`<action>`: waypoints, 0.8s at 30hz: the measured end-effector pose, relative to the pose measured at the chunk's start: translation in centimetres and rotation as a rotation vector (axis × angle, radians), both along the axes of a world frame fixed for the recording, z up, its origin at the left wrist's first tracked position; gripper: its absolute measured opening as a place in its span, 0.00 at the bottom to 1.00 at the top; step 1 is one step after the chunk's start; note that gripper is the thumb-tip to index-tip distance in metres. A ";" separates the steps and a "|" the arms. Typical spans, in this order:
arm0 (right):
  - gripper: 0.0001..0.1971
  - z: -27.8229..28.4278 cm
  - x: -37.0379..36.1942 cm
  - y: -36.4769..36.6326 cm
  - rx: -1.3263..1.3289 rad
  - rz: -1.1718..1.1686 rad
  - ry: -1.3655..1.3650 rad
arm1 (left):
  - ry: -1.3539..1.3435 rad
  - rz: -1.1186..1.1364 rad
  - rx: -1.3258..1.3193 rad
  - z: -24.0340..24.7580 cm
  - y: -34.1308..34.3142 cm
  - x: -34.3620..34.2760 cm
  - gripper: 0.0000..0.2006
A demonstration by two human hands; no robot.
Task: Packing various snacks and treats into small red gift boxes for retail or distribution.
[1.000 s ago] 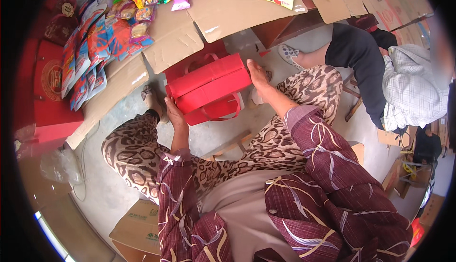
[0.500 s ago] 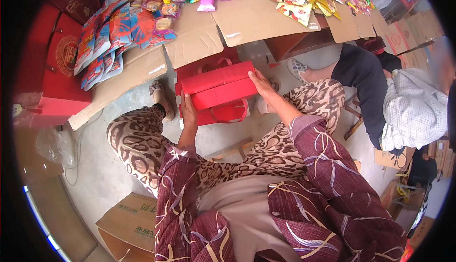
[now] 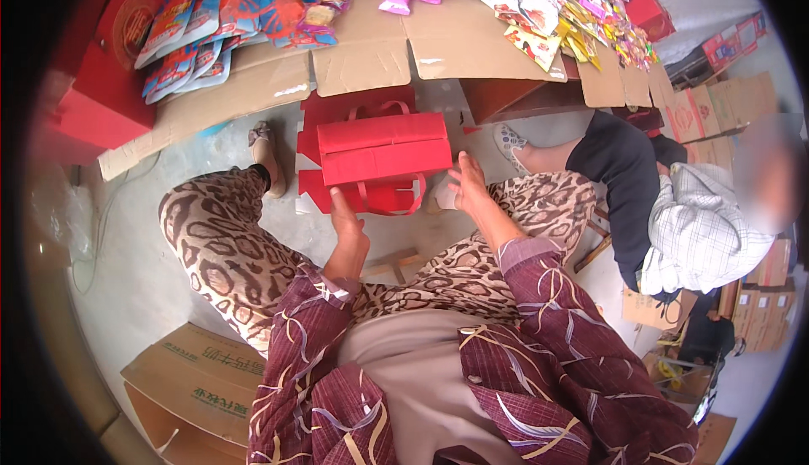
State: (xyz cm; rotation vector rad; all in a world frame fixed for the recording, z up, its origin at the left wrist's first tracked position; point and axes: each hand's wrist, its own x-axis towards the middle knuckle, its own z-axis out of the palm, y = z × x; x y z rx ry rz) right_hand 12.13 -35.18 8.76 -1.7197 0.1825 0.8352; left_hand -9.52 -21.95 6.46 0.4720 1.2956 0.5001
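- Red box (image 3: 383,143): centre, just beyond the hands, near the bench (image 3: 459,40); its underside is hidden, and red panels (image 3: 388,196) with handles show around it.
- Left hand (image 3: 347,231): by the box's near left corner, edge-on; cannot tell whether its fingers are spread.
- Right hand (image 3: 474,187): fingers spread beside the right end; contact unclear.
- Far snack packets (image 3: 539,18): cut off above.
- Near left carton (image 3: 190,372): partly behind a sleeve (image 3: 291,372).
- Right: another person (image 3: 695,221), seated.
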 end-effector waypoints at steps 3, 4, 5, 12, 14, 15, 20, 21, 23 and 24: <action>0.33 -0.8 0.1 -1.0 -0.004 0.003 -0.004 | -0.100 -0.123 0.083 0.5 -0.8 0.5 0.35; 0.33 -1.0 0.1 -1.3 -0.011 -0.014 0.008 | -0.133 -0.168 0.116 0.0 -0.9 0.7 0.35; 0.33 -1.1 0.1 -1.5 -0.015 -0.001 0.002 | -0.088 -0.140 0.148 -0.5 -1.1 1.0 0.28; 0.28 0.3 -0.1 -2.0 -0.130 0.060 -0.182 | -0.335 -0.123 0.159 2.8 -1.6 1.5 0.10; 0.25 1.3 -0.1 -1.3 -0.150 0.092 -0.310 | -0.400 -0.049 0.249 4.8 -0.6 1.4 0.08; 0.23 1.7 0.2 -0.8 -0.154 0.169 -0.523 | -0.403 -0.045 0.245 5.1 -0.1 1.2 0.08; 0.19 4.7 0.7 3.0 -0.148 0.413 -0.930 | -0.409 0.040 0.219 6.8 2.3 0.2 0.11; 0.19 5.5 0.4 4.2 -0.144 0.482 -1.050 | -0.421 0.038 0.211 7.0 2.7 0.1 0.11; 0.18 6.0 0.5 6.0 -0.109 0.573 -1.179 | -0.424 0.052 0.195 7.3 2.7 0.2 0.11; 0.18 5.8 0.6 6.8 -0.104 0.568 -1.180 | -0.425 0.066 0.186 7.7 2.9 0.3 0.11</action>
